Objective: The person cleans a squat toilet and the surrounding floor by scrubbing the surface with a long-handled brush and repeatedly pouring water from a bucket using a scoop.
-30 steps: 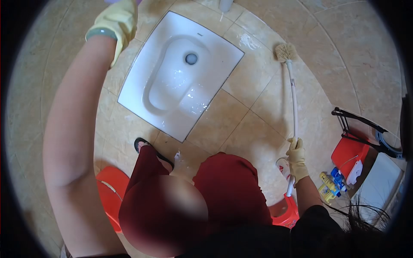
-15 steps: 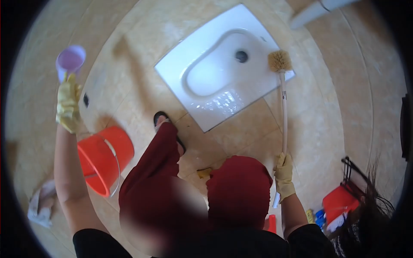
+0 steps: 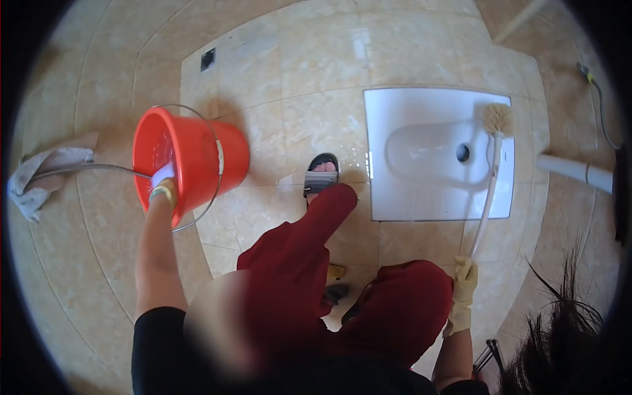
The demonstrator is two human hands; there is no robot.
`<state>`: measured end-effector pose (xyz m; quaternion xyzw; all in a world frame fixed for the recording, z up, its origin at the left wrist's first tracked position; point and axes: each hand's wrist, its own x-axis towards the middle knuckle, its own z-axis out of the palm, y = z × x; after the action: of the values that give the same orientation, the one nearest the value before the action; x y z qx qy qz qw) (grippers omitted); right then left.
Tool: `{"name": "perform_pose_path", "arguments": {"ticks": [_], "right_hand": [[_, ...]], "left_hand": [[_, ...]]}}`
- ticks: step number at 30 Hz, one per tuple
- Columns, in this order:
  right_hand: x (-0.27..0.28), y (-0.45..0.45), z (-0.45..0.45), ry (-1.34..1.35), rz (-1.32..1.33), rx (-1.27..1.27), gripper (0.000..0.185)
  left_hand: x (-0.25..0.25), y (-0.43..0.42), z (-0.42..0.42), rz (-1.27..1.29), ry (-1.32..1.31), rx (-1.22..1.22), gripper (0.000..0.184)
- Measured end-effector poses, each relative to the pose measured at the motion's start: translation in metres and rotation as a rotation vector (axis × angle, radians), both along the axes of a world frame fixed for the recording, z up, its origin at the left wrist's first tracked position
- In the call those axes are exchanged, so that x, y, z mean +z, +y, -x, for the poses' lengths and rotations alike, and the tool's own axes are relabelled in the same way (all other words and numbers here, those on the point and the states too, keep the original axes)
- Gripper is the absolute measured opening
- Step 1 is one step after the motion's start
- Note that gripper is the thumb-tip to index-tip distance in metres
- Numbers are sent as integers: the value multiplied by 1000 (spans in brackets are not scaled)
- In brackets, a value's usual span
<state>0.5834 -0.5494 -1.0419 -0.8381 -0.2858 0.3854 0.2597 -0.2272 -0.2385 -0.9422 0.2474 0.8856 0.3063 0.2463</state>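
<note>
My left hand (image 3: 165, 189), in a yellow rubber glove, reaches into the mouth of a red bucket (image 3: 235, 149). It is closed on a lilac cup (image 3: 162, 173), which dips inside the rim; the fingers are partly hidden. My right hand (image 3: 463, 289), gloved too, grips the long pale handle of a toilet brush (image 3: 488, 204). Its round tan bristle head rests over the far right corner of a white squat toilet (image 3: 424, 205). The drain hole lies left of the brush.
A grey hose (image 3: 99, 166) runs into the bucket past a pale cloth (image 3: 39, 174) at the left wall. A floor drain (image 3: 208, 60) lies at the upper left. My slippered foot (image 3: 321, 174) stands between bucket and toilet. A white pipe (image 3: 576, 172) juts from the right.
My left hand has brought the lilac cup from above the tiles into the bucket. The view has swung left, shifting the toilet rightward. My right hand still holds the brush near the toilet's corner.
</note>
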Motion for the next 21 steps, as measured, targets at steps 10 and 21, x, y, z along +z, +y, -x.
{"name": "perform_pose_path", "arguments": {"ticks": [10, 21], "right_hand": [[40, 52, 21, 286, -41, -269, 31], [32, 55, 28, 352, -122, -334, 28]], "left_hand": [[61, -27, -25, -351, -581, -158, 16], [217, 128, -93, -205, -54, -273, 15]]}}
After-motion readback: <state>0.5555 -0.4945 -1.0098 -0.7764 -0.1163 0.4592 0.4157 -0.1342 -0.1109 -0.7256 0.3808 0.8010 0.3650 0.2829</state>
